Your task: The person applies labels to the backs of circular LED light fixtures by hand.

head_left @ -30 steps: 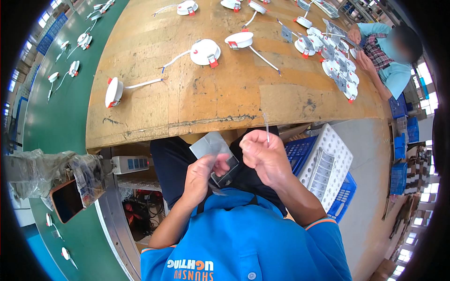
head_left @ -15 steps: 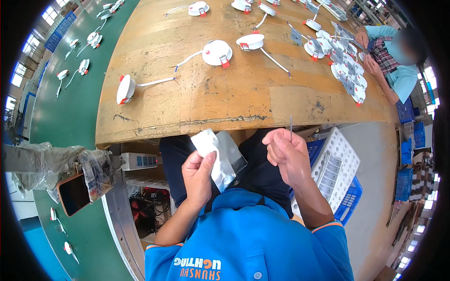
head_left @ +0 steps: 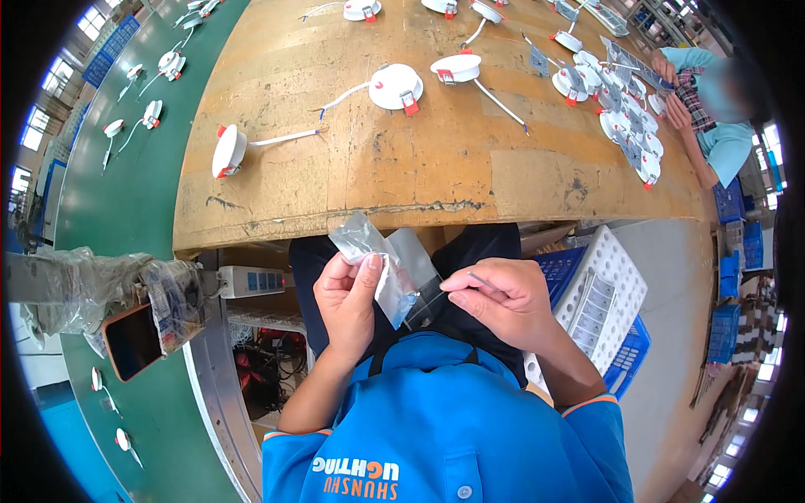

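Note:
Above my lap, my left hand (head_left: 345,293) is closed, its thumb pinching a shiny, crinkled plastic film or small bag (head_left: 392,292). A thin metal rod-like tool (head_left: 486,283) is gripped in my right hand (head_left: 511,306), whose fingers point left toward the film's lower end. I cannot make out whether the tool touches the film. Behind the film, a greyish flat sheet (head_left: 411,250) with a dark lower part lies across my lap. On the wooden table in front are white round downlights with red-tipped clips and wire leads, the nearest being a downlight (head_left: 228,152) at the left.
The wooden table (head_left: 402,184) has its edge just beyond my hands. A perforated white board (head_left: 616,281) leans over a blue crate (head_left: 629,356) at my right. Left are a phone (head_left: 132,342), a socket strip (head_left: 251,282) and a green belt (head_left: 126,210). Another person (head_left: 721,151) sits far right.
My right hand has turned and moved left toward the film, its tool tilting from upright to slanted. The film is tilted differently in my left hand. The view has shifted slightly.

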Demonstrator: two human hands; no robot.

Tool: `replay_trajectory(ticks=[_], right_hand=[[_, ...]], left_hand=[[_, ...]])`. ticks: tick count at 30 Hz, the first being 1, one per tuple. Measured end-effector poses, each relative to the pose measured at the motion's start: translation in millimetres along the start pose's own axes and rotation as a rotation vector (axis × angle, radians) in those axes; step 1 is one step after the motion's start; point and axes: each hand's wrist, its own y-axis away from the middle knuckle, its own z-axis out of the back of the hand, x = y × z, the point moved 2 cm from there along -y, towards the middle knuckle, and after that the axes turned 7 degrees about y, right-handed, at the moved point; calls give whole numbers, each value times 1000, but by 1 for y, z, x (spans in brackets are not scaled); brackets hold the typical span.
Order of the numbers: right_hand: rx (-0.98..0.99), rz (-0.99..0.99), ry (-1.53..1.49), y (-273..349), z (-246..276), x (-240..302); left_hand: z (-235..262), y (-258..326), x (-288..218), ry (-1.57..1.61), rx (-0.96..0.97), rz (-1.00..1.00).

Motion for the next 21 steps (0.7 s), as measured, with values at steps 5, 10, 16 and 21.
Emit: replay_trajectory(ticks=[5, 10, 16, 21], right_hand=[[44, 205, 293, -7, -13, 1], [16, 274, 410, -5, -22, -2], [-4, 365, 523, -4, -27, -9], [-11, 383, 586, -4, -29, -8]], left_hand=[[-10, 0, -8, -24, 25, -48], [-12, -1, -10, -68, 50, -80], [-7, 0, -5, -99, 6, -67], [-7, 0, -4, -88, 14, -56]])
